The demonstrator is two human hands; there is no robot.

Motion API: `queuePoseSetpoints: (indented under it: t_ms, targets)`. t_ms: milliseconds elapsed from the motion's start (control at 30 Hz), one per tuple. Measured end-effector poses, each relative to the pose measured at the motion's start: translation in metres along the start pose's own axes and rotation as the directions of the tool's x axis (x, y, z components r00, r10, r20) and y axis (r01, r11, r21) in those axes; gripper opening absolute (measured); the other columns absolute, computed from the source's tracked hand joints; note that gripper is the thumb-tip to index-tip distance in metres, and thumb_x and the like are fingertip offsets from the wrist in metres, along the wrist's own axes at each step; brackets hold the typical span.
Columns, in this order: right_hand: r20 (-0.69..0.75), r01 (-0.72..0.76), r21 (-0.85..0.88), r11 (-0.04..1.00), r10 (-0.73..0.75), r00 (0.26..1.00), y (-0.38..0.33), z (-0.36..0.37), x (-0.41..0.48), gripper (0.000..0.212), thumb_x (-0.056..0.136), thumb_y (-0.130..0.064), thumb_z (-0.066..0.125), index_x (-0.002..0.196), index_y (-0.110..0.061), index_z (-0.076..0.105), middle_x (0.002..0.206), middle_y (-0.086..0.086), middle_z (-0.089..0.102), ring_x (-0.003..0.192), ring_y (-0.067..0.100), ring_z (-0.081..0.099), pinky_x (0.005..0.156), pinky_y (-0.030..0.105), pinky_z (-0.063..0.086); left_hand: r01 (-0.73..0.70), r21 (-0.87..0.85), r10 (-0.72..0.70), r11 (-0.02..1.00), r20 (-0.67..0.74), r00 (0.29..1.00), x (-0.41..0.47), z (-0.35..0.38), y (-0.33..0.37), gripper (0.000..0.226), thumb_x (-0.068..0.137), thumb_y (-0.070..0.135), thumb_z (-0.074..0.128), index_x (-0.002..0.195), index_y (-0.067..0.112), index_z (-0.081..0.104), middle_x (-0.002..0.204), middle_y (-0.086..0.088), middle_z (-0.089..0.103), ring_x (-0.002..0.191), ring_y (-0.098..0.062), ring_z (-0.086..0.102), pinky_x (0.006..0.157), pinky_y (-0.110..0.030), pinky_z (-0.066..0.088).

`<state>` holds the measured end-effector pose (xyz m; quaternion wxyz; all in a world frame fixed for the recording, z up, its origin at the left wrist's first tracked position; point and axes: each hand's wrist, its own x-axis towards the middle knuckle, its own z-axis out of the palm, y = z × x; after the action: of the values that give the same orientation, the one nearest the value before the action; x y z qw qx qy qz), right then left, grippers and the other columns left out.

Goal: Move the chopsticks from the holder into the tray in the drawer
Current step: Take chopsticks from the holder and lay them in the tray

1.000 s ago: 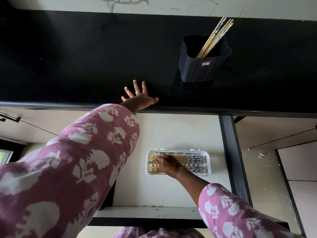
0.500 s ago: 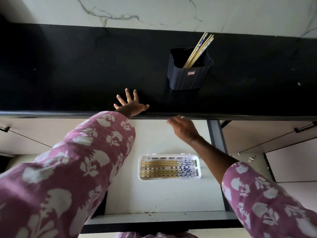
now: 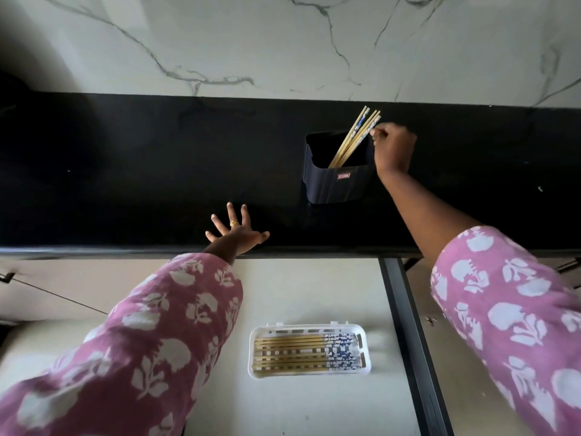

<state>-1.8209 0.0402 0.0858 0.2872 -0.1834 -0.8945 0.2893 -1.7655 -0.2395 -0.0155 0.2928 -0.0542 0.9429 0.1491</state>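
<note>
Nearest the camera, the white tray (image 3: pixel 309 350) is lying in the open drawer (image 3: pixel 314 404), already carrying a row of chopsticks side by side, their blue-patterned ends pointing to the right. So part of the job looks done, and the tray is sitting there with nobody touching it.

A little farther out, the left hand (image 3: pixel 235 232) is resting flat at the front edge of the black tabletop (image 3: pixel 125 184), fingers spread wide and gripping nothing; it seems only to be bracing the person's lean.

Farther back, the dark holder (image 3: pixel 336 180) is standing upright on the tabletop, with the remaining chopsticks (image 3: pixel 355 138) leaning toward its right back corner and poking above the rim. The right hand (image 3: pixel 393 149) is reaching past the holder's right side, and its grip is pinching together at the top end of the rightmost stick; whether it is fully clamped on that stick or only closing on it is hard to tell, though contact looks made.

The step in hand appears to be the pick-up of another chopstick. The next move probably calls for lifting it straight up along its own slant so the others are not dragged out or the holder tipped, then bringing it down to the tray and laying it parallel with the row, patterned end to the right.
</note>
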Motion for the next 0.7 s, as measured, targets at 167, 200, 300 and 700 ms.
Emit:
queuePoseSetpoints:
  t_ms: [167,200,300,700]
  targets:
    - [0.062,-0.249,0.06,0.967,0.246,0.967,0.002,0.01,0.044,0.029,0.086,-0.01,0.063,0.112,0.004,0.064,0.117,0.019,0.067,0.11,0.025,0.062,0.093,0.026,0.045,0.019,0.012,-0.019,1.0,0.004,1.0,0.002,0.0,0.001,0.086,0.091,0.061,0.041,0.149,0.032,-0.016,0.153,0.003,-0.034,0.141,-0.041,-0.024,0.112,-0.061,-0.003]
    - [0.076,-0.299,0.088,0.95,0.293,0.953,0.003,0.013,0.051,0.034,0.086,-0.011,0.065,0.115,0.005,0.062,0.121,0.02,0.064,0.113,0.025,0.061,0.095,0.026,0.045,0.021,0.015,-0.021,1.0,0.006,1.0,0.003,0.0,0.001,0.086,0.091,0.061,0.041,0.149,0.032,-0.016,0.153,0.003,-0.035,0.141,-0.041,-0.025,0.112,-0.061,-0.002]
    - [0.125,-0.422,0.163,0.892,0.406,0.905,0.006,0.025,0.064,0.044,0.084,-0.016,0.069,0.121,0.005,0.057,0.127,0.019,0.061,0.117,0.023,0.06,0.096,0.025,0.046,0.028,0.024,-0.029,0.999,0.013,1.0,0.004,0.001,0.002,0.087,0.091,0.061,0.041,0.149,0.032,-0.017,0.153,0.003,-0.036,0.141,-0.041,-0.025,0.112,-0.062,-0.002]
    - [0.215,-0.559,0.363,0.746,0.517,0.829,0.024,0.049,0.073,0.036,0.076,-0.016,0.077,0.106,0.001,0.067,0.106,0.015,0.071,0.097,0.023,0.069,0.087,0.036,0.057,0.024,0.006,-0.024,1.0,0.003,1.0,0.004,0.001,0.002,0.086,0.091,0.06,0.041,0.149,0.032,-0.016,0.153,0.004,-0.036,0.141,-0.04,-0.026,0.112,-0.062,-0.004]
